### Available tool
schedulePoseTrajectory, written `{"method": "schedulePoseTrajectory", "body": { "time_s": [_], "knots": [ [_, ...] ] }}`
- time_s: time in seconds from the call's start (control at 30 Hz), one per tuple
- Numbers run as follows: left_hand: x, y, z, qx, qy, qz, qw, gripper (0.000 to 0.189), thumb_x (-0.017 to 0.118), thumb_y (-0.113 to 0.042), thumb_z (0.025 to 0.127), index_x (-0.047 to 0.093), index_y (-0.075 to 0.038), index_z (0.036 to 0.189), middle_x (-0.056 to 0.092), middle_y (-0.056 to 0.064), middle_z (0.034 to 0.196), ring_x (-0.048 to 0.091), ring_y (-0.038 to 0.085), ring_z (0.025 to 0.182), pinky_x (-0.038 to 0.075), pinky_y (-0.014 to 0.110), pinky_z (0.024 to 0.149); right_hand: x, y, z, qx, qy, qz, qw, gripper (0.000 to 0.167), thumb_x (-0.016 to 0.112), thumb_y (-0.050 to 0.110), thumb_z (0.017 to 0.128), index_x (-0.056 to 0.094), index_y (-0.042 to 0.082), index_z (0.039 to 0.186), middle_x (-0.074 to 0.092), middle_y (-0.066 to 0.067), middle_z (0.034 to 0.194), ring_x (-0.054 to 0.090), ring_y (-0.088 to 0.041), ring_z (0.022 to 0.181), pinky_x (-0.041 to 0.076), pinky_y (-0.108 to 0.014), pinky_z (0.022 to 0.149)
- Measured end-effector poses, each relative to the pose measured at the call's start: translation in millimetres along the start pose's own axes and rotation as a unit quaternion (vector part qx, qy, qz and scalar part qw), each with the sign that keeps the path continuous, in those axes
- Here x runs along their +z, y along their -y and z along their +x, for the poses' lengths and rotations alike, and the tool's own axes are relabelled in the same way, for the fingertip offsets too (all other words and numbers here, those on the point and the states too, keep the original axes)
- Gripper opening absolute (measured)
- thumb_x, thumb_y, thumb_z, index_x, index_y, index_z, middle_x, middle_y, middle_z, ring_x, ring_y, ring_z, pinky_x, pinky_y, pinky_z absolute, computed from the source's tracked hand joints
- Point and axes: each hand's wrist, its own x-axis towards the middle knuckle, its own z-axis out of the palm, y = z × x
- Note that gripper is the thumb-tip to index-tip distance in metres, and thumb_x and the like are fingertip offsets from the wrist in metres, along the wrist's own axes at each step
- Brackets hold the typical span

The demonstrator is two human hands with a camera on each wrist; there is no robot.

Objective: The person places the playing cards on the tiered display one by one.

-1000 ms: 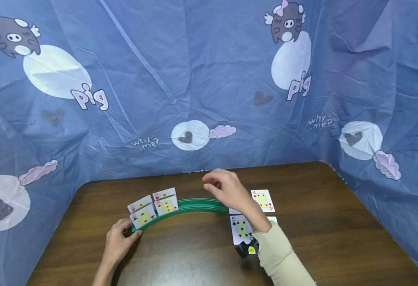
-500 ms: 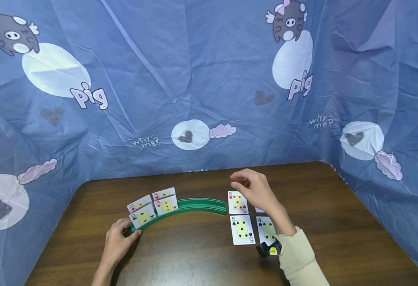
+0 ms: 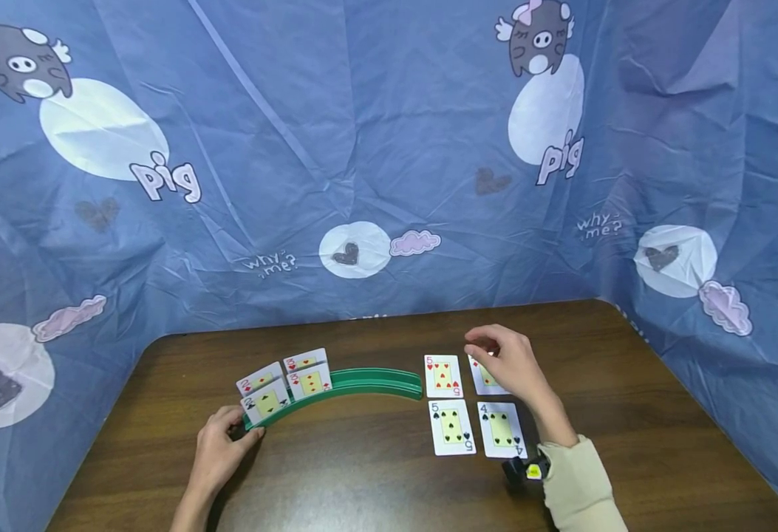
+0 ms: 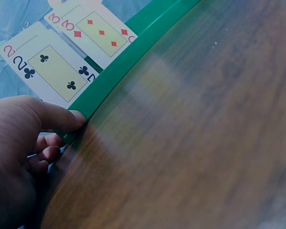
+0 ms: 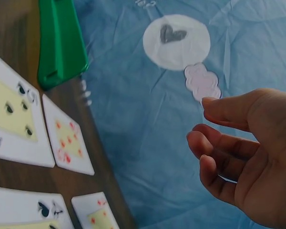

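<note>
Gripping left hand (image 3: 219, 442): thumb pressed against the front wall of the curved green card rack (image 3: 375, 382), the other fingers bent around its end.
Standing cards: just beyond the left thumb, the 2 of clubs (image 3: 266, 403) with a red 2 (image 3: 260, 378) behind it; farther along, the 3 of diamonds (image 3: 309, 383) in front of the 3 of hearts (image 3: 305, 360). All lean in the rack's slots.
Hovering right hand (image 3: 508, 362): fingers loosely curled, thumb apart from them, nothing held.
Cards lying flat: under the right fingers, a red card (image 3: 487, 382), partly hidden; to their left, the 5 of hearts (image 3: 442, 376), near the rack's far end; nearer the wearer, the 5 of spades (image 3: 451, 427) and 4 of spades (image 3: 502, 430).
Pick-up risk: a thin card flush with the wooden table (image 3: 335, 473) gives fingertips little edge — it would probably slide or bend rather than lift.
Wrist-camera risk: the black wrist camera (image 3: 524, 471) sits beside the lower edge of the 4 of spades; a low wrist could nudge that card askew.
Rack risk: a tug from the left fingers, or a hard push into a slot, might twist the rack and topple the leaning cards — or shove its far end into the 5 of hearts.
</note>
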Motion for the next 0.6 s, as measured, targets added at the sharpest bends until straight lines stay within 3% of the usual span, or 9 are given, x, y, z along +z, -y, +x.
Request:
{"method": "schedulePoseTrajectory", "body": {
  "time_s": [0.37,0.6],
  "knots": [
    [1.6,3.3,-0.5,0.028,-0.019,0.002,0.9994,0.023,0.084,-0.005,0.069,0.075,-0.005,0.091,0.072,0.012,0.099,0.055,0.017,0.086,0.043,0.029,0.074,5.2,-35.0,-7.7,0.024,0.002,-0.02,0.9995,0.023,0.078,0.009,0.082,0.073,0.001,0.103,0.073,-0.013,0.094,0.059,-0.012,0.074,0.044,-0.023,0.064],
    [1.4,2.7,-0.3,0.026,-0.018,0.004,0.9995,0.024,0.084,-0.004,0.07,0.075,-0.004,0.092,0.072,0.012,0.1,0.055,0.017,0.087,0.043,0.029,0.075,7.4,-54.3,-12.6,0.068,0.059,-0.049,0.9948,0.031,0.079,0.017,0.083,0.071,0.003,0.11,0.071,-0.017,0.109,0.064,-0.025,0.091,0.047,-0.035,0.078]
  ]
}}
